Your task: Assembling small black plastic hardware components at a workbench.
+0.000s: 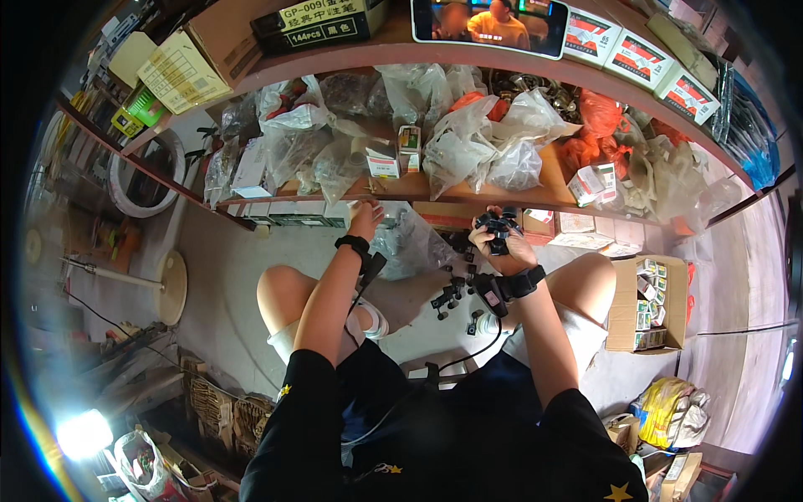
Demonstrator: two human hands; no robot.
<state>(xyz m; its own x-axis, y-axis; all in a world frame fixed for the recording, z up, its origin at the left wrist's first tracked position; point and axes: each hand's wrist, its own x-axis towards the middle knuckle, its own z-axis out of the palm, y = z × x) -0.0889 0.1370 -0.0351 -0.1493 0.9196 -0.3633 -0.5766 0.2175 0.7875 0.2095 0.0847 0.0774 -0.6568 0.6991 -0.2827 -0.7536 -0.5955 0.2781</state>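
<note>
Holding small black knobbly pieces (499,230) in my right hand (516,255)

My right fingers are curled round the pieces, closed in on them, near my right knee. My left hand (365,221) has its fingers partly bent beside the top of a clear, crumpled plastic bag (407,244); whether they pinch its edge, I cannot tell. More pieces, loose black ones (452,290), lie on the pale grey floor (226,251) between my legs. They are below and to the left of my right fingers, and that hand is nearer to them than my left. Their scatter stretches roughly along my line of reach, single pieces pointing various ways. The bag sits between my hands, to the left of the scatter. Beyond, a brown wooden shelf (548,171) carries crumpled clear bags (456,151) and red plastic bags (595,113); farther up is a lit phone (493,25).
</note>
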